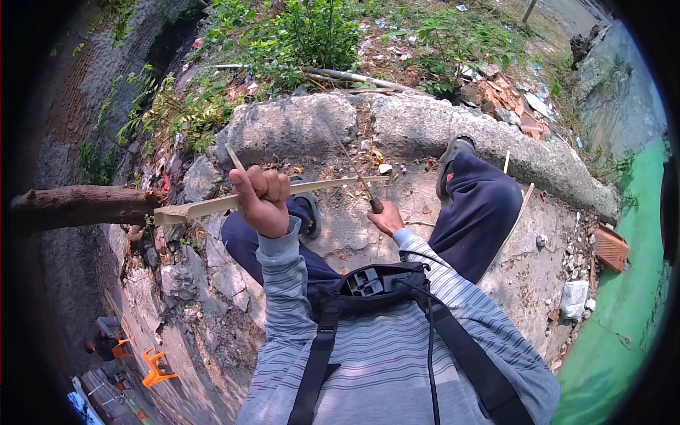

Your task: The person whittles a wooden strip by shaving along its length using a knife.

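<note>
My left hand (263, 202) is closed around a long pale strip of split bamboo or wood (202, 207). The strip's broad end points left, and its thin end tapers to the right in front of my right hand. A short pointed sliver (234, 159) sticks up from the same fist; whether it belongs to the strip, I cannot tell. In my right hand (387, 218) is the dark handle of a knife (349, 156), its long narrow blade slanting up and left toward the kerb. The blade crosses the strip's thin end in view; contact between them is unclear.
A rough concrete kerb (418, 117) runs beyond my feet, with plants (319, 35) and litter behind it. A tree trunk (85, 205) juts in from the left. More pale strips (525, 202) lie by my right leg. Orange chairs (157, 368) stand at lower left.
</note>
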`<state>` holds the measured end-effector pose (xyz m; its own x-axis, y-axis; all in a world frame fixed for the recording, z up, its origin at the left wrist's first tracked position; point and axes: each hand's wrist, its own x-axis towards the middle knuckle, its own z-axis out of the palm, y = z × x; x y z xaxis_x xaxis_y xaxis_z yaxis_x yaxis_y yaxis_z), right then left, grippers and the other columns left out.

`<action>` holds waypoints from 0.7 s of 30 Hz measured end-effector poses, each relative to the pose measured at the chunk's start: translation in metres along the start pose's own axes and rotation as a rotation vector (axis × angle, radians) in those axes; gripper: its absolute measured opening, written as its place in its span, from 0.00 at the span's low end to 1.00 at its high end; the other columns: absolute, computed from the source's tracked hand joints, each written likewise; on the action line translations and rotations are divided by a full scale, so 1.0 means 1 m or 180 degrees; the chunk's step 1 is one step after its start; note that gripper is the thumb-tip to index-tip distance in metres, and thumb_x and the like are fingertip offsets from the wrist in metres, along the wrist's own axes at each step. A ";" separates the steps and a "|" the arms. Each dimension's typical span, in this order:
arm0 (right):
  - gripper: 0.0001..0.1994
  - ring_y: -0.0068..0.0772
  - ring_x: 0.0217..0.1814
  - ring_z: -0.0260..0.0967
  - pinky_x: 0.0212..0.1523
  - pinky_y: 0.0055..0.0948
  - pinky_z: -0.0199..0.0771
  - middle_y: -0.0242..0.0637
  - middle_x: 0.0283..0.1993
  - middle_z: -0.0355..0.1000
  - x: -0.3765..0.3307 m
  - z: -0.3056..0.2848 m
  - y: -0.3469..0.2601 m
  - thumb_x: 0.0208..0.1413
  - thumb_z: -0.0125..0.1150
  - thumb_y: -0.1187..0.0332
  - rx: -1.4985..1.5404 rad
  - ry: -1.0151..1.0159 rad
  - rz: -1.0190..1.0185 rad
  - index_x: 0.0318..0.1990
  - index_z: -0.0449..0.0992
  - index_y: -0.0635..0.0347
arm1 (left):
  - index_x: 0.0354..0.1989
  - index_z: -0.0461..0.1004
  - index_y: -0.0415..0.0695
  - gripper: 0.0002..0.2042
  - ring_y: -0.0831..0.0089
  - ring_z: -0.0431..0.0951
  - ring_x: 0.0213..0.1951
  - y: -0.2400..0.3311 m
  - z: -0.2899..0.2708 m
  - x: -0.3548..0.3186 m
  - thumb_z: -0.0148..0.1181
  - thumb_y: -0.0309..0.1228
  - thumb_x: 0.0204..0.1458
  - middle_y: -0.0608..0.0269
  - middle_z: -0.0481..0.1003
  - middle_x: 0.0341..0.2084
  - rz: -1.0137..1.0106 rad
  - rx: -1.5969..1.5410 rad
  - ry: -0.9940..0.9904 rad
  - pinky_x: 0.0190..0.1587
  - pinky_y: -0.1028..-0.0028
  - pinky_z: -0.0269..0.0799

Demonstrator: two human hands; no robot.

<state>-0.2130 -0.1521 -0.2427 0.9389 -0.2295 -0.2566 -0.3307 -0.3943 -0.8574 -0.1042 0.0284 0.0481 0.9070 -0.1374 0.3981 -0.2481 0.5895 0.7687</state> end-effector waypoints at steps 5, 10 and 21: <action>0.16 0.46 0.30 0.72 0.36 0.42 0.71 0.47 0.26 0.73 0.001 0.003 0.014 0.43 0.67 0.59 0.0116 0.0045 -0.0031 0.27 0.73 0.65 | 0.16 0.47 0.52 0.27 0.82 0.36 0.12 -0.005 0.002 -0.001 0.36 0.51 0.69 0.76 0.41 0.09 -0.0082 -0.0056 -0.0080 0.15 0.73 0.33; 0.16 0.42 0.26 0.69 0.33 0.40 0.70 0.44 0.24 0.72 0.001 -0.001 -0.013 0.43 0.67 0.61 0.0335 -0.0150 -0.0355 0.24 0.71 0.65 | 0.16 0.47 0.52 0.27 0.82 0.35 0.13 0.001 0.002 -0.005 0.35 0.50 0.70 0.76 0.41 0.10 -0.0084 0.0009 -0.0325 0.15 0.73 0.33; 0.15 0.36 0.24 0.69 0.31 0.37 0.69 0.41 0.21 0.71 0.003 0.005 0.011 0.44 0.67 0.60 0.0301 -0.0041 -0.0167 0.23 0.72 0.65 | 0.16 0.47 0.52 0.27 0.82 0.36 0.12 0.001 -0.016 -0.005 0.34 0.50 0.70 0.75 0.42 0.09 -0.0237 -0.0214 -0.0393 0.15 0.73 0.34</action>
<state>-0.2134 -0.1524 -0.2556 0.9561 -0.1989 -0.2154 -0.2710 -0.3195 -0.9080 -0.1040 0.0425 0.0388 0.8723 -0.2770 0.4030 -0.1548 0.6254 0.7648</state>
